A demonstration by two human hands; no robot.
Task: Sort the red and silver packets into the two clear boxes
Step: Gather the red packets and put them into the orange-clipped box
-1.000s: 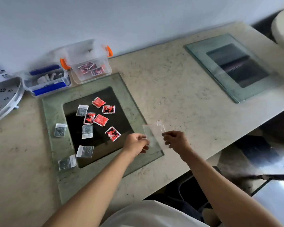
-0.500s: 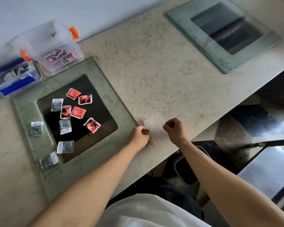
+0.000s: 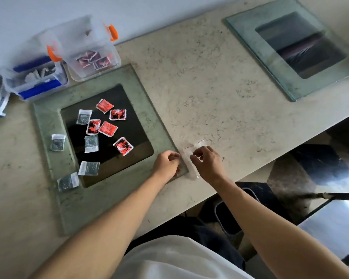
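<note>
5 red packets (image 3: 108, 128) scattered flat on the dark glass panel, 5 silver packets (image 3: 91, 143) lying around them toward its left, orange-latched clear box (image 3: 93, 59) holding reds, blue-latched clear box (image 3: 37, 77) holding silvers

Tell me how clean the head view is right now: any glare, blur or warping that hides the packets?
Head view: even, soft light, packets on the glass panel readable; the clear boxes are hazy, contents soft; wide-angle bending curves the counter edge; the clear bag between the left hand and right hand nearly vanishes against the counter.
</note>
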